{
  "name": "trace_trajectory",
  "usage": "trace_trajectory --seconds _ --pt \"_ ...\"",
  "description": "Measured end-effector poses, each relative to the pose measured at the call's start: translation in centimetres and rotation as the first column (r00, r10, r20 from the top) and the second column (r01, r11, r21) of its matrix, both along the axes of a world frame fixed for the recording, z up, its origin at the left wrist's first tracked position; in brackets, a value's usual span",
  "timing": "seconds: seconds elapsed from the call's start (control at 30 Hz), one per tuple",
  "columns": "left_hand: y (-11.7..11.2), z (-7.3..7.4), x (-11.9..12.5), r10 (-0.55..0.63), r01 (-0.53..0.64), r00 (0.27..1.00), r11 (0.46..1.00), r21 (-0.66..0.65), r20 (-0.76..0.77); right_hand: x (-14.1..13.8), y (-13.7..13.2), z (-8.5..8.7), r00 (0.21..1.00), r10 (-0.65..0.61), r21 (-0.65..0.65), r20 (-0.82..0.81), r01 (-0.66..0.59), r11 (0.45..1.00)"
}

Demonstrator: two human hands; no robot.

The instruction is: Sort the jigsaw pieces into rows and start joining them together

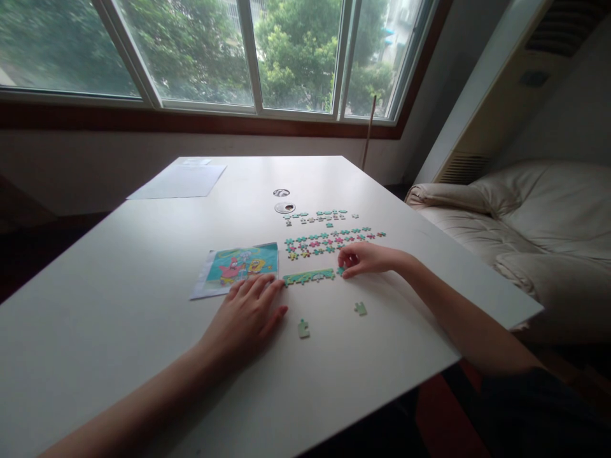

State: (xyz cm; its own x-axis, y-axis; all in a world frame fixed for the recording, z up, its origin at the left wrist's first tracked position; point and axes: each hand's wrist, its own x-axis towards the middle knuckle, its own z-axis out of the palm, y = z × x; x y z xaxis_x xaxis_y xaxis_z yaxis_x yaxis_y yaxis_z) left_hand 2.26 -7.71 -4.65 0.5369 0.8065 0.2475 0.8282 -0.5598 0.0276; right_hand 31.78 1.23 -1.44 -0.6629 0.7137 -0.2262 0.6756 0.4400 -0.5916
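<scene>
My left hand (255, 307) lies flat on the white table, fingers stretched over the lower edge of a cartoon picture sheet (243, 264). Its fingertips reach near the left end of a joined strip of green puzzle pieces (309, 277). At the strip's right end, my right hand (360, 258) pinches a small teal puzzle piece (340, 271), partly hidden by the fingers. Rows of loose puzzle pieces (324, 240) lie just beyond the strip. Closer to me rest two separate pale green pieces, one puzzle piece (303, 329) on the left and another puzzle piece (361, 308) on the right.
Two round items, a disc (285, 208) and a smaller disc (281, 192), lie behind the rows on the table (119, 286). White paper (176, 181) sits at the far left. A cream sofa (539, 216) stands to the right, and windows (296, 57) line the back wall.
</scene>
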Motion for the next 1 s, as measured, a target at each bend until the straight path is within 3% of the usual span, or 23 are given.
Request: trace_trajectory --seconds 1.0 --pt "0.0 0.06 0.06 0.002 -0.002 1.0 1.0 -0.01 -0.005 -0.7 -0.22 -0.48 0.997 -0.016 0.031 -0.076 0.019 0.999"
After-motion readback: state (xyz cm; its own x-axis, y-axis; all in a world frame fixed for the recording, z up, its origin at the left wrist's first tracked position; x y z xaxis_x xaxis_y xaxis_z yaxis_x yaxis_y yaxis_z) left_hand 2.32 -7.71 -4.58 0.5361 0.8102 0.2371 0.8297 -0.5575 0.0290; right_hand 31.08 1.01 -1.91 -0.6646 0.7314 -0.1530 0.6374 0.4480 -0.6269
